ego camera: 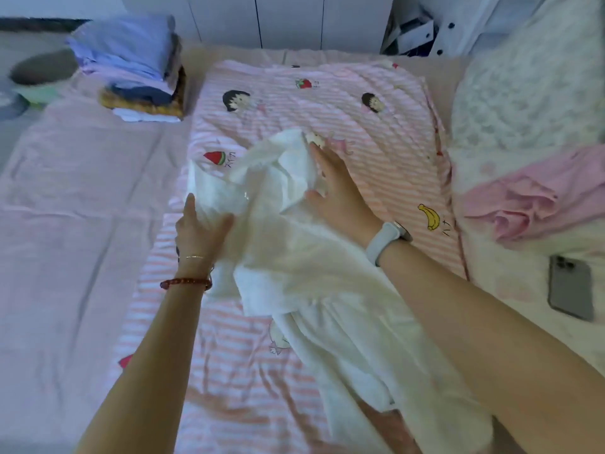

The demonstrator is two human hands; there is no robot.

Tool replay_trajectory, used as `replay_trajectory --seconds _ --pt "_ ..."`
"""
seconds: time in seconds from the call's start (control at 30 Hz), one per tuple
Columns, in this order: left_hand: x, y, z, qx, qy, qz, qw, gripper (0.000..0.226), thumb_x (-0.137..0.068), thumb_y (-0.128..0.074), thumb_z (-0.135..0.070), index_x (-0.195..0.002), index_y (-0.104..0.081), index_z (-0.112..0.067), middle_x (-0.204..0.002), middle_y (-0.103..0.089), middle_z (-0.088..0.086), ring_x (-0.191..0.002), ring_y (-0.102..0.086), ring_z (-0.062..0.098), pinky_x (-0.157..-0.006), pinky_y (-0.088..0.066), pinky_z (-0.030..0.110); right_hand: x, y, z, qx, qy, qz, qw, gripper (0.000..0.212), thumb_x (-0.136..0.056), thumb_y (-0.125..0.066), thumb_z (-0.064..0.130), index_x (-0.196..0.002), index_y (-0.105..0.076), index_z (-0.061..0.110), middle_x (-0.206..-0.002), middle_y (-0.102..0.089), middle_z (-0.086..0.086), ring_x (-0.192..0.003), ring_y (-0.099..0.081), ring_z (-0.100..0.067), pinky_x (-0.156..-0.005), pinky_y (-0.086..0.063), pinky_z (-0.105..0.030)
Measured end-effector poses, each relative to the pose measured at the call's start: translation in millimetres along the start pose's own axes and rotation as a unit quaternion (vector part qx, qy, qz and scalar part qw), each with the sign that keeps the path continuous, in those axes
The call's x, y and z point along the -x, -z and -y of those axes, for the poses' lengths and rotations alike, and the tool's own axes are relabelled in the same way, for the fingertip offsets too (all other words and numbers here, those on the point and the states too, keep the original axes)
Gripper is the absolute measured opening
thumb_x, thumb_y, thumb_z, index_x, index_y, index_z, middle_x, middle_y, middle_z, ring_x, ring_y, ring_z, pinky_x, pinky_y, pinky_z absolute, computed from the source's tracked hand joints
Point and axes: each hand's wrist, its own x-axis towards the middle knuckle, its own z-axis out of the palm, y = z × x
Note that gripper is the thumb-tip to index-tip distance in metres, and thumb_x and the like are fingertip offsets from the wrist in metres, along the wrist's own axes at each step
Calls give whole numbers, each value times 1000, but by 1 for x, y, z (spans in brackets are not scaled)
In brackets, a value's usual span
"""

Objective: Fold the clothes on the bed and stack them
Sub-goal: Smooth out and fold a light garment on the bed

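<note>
Your white garment [304,257] lies crumpled across the middle of the bed, trailing from the centre down toward five o'clock, where it passes under your right forearm. Your left hand [199,229] grips a bunched fold of it at nine o'clock of the cloth, thumb on one side and fingers curled on the other. Your right hand [337,188] rests at twelve o'clock of the cloth, fingers spread and palm down, with the thumb tucked against a raised fold; whether it pinches the fabric or only presses on it cannot be told.

The garment sits on a pink-and-white striped blanket [360,126] printed with cartoon faces, strawberries, a watermelon slice and a banana, wrinkled and spread down the bed's middle. To nine o'clock the plain pink sheet [72,208] shows bare and creased. At eleven o'clock stands the stack of folded clothes [137,70], blue and lilac on top, dark and mustard layers beneath, white at the bottom. At three o'clock a pink garment [530,198] lies rumpled on white bedding, with a white lace-patterned pillow [530,83] above it at two o'clock. A grey phone [571,291] lies face down at four o'clock. Beyond the bed, at twelve o'clock, stand white cabinet doors [288,18].
</note>
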Motion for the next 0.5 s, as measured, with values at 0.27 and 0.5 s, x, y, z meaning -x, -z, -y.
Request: replay_trajectory --seconds 0.27,0.5 --pt "28 -20 141 -298 -11 196 934 81 -85 -56 -49 -148 -10 -28 -157 2 7 -143 4 31 -111 -16 50 87 -101 -93 231 -227 197 925 69 -95 -44 39 -149 -3 28 -157 -2 -2 -144 -3 -25 -114 -14 -51" --pt "48 -66 173 -400 -196 304 842 85 -85 -47 -59 -144 11 -41 -156 16 -3 -142 18 29 -112 -6 55 150 -126 -128 272 -340 250 865 73 -94 -37 49 -148 8 29 -154 -14 -4 -142 -11 -28 -109 -9 -59"
